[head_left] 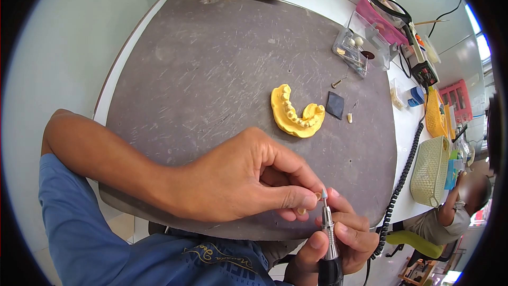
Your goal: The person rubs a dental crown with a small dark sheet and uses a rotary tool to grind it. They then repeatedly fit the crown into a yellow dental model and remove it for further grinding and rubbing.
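My left hand [238,182] pinches a small tooth-coloured dental crown [318,196] between thumb and forefinger, most of it hidden by the fingers. My right hand [352,233] is wrapped round a rotary handpiece [328,233], silver at the front and black behind. Its pale blue pointed grinding tip [324,194] is right at the crown, with both hands close together over the mat's front edge. Beyond them, a yellow dental model [288,116] of a toothed arch lies on the mat. Beside it are a dark square sheet [335,105] and a loose tooth-like piece [350,118].
The scratched grey mat [211,63] covers the bench. A clear box [352,53] of burs and a small loose bur [337,82] lie at the far right. A coiled black cord [405,175] runs down the right side, near a woven basket [429,172]. Another person [450,217] sits beyond.
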